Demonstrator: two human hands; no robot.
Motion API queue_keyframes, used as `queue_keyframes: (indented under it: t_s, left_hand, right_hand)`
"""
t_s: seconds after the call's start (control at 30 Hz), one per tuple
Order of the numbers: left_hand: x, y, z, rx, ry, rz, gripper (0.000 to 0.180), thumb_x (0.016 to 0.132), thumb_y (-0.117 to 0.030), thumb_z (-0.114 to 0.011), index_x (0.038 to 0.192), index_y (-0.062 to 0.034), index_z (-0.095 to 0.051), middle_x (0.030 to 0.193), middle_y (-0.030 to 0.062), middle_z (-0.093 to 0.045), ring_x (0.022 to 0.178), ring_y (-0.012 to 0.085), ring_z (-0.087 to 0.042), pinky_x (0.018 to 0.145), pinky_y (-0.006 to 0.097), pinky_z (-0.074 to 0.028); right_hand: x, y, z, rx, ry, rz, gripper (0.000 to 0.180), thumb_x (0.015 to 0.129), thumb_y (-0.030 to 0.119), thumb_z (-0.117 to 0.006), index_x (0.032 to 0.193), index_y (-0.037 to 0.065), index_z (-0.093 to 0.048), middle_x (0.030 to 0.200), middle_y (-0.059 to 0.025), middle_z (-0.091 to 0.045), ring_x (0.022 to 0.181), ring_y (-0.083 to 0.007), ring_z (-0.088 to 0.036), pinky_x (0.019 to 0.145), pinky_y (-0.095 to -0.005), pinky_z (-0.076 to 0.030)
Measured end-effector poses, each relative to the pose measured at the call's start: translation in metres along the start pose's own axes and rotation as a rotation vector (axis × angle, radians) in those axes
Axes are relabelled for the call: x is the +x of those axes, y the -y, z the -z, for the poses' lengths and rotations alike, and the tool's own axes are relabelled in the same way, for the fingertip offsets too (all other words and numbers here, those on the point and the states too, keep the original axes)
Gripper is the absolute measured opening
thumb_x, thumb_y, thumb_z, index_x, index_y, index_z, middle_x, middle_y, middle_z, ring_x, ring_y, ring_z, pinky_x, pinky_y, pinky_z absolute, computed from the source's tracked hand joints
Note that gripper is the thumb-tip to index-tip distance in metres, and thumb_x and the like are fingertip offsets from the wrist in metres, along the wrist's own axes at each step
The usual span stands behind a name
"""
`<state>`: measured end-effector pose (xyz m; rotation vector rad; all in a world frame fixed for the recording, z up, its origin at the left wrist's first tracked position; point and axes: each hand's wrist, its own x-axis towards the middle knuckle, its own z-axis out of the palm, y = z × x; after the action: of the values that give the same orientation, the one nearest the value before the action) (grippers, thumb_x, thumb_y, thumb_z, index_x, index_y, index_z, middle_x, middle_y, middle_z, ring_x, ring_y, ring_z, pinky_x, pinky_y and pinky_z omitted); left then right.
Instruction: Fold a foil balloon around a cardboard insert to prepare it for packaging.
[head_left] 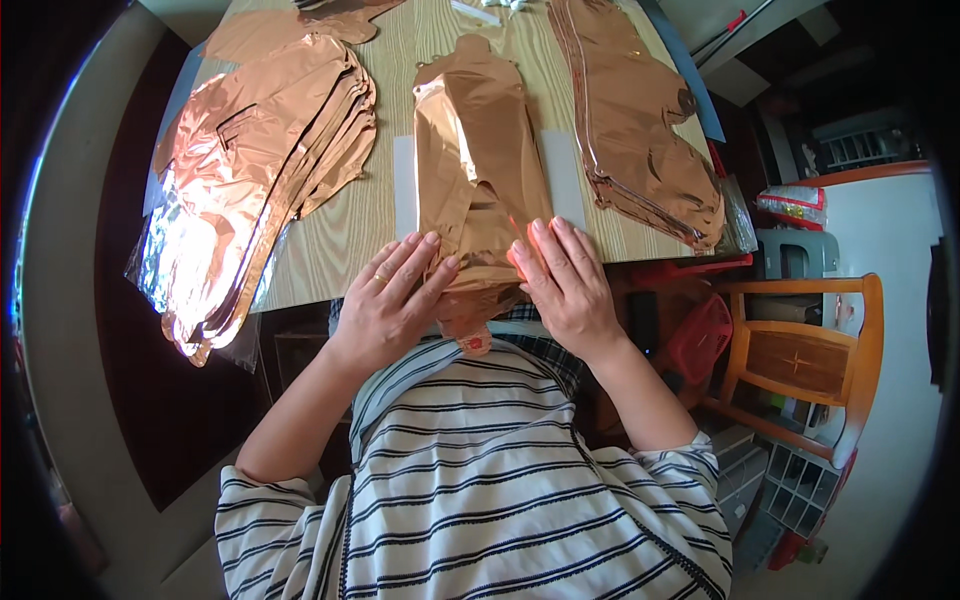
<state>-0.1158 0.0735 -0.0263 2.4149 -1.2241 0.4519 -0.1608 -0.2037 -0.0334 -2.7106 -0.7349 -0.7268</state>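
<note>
I am resting my left hand [385, 300] and right hand [565, 285] on the middle foil balloon [475, 160], lying on the table [350, 225] between a left stack [255, 170] and a right stack [640, 130].

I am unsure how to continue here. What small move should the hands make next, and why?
Probably press the left hand and right hand flat and slide them up the middle foil balloon: both rest at its near end by the table edge, and its surface looks creased.
</note>
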Motion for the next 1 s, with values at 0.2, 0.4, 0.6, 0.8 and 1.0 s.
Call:
queue_keyframes:
  t_s: [0.2, 0.4, 0.6, 0.8, 1.0]
  left_hand:
    - [-0.01, -0.012, -0.003, 0.077, -0.089, 0.0, 0.051, 0.087, -0.024, -0.075, 0.135, -0.0101, -0.064, 0.139, 0.016, -0.061, 0.128, 0.0329, -0.06, 0.107, 0.044, -0.048]
    - [-0.01, -0.002, -0.006, 0.059, -0.134, -0.051, 0.045, 0.088, -0.021, -0.073, 0.13, -0.0094, -0.066, 0.136, 0.0151, -0.064, 0.124, 0.0313, -0.063, 0.104, 0.042, -0.05]
    - [-0.011, 0.005, -0.011, 0.125, -0.19, -0.103, 0.036, 0.089, -0.013, -0.069, 0.125, -0.0118, -0.07, 0.132, 0.0111, -0.067, 0.12, 0.0271, -0.066, 0.097, 0.038, -0.052]
    - [-0.003, -0.001, -0.007, 0.119, -0.243, -0.069, 0.033, 0.083, -0.009, -0.079, 0.116, -0.0097, -0.071, 0.12, 0.008, -0.073, 0.11, 0.0251, -0.07, 0.088, 0.036, -0.056]
    - [-0.002, -0.007, 0.021, 0.102, -0.127, -0.071, 0.029, 0.09, -0.014, -0.069, 0.118, -0.0086, -0.069, 0.122, 0.0079, -0.072, 0.116, 0.0234, -0.068, 0.103, 0.04, -0.048]
  right_hand:
    - [-0.007, 0.002, -0.004, -0.008, -0.054, 0.031, 0.04, 0.094, 0.013, -0.067, 0.134, 0.008, -0.063, 0.142, -0.0183, -0.056, 0.129, -0.0385, -0.054, 0.107, -0.0513, -0.047]
    - [-0.006, -0.002, -0.001, -0.003, -0.029, 0.041, 0.04, 0.094, 0.011, -0.061, 0.134, 0.008, -0.063, 0.139, -0.021, -0.057, 0.127, -0.0387, -0.055, 0.107, -0.0504, -0.047]
    - [-0.004, -0.002, -0.003, 0.021, -0.084, 0.033, 0.037, 0.093, 0.009, -0.062, 0.13, 0.007, -0.066, 0.136, -0.0211, -0.058, 0.122, -0.0386, -0.058, 0.105, -0.0496, -0.049]
    - [-0.002, 0.002, 0.0, -0.024, -0.106, 0.027, 0.032, 0.092, 0.009, -0.068, 0.124, 0.006, -0.069, 0.133, -0.0198, -0.061, 0.117, -0.0369, -0.062, 0.101, -0.0467, -0.052]
    - [0.003, 0.015, 0.021, -0.002, -0.122, 0.035, 0.032, 0.089, 0.007, -0.073, 0.121, 0.006, -0.071, 0.124, -0.0142, -0.069, 0.104, -0.0315, -0.07, 0.09, -0.039, -0.058]
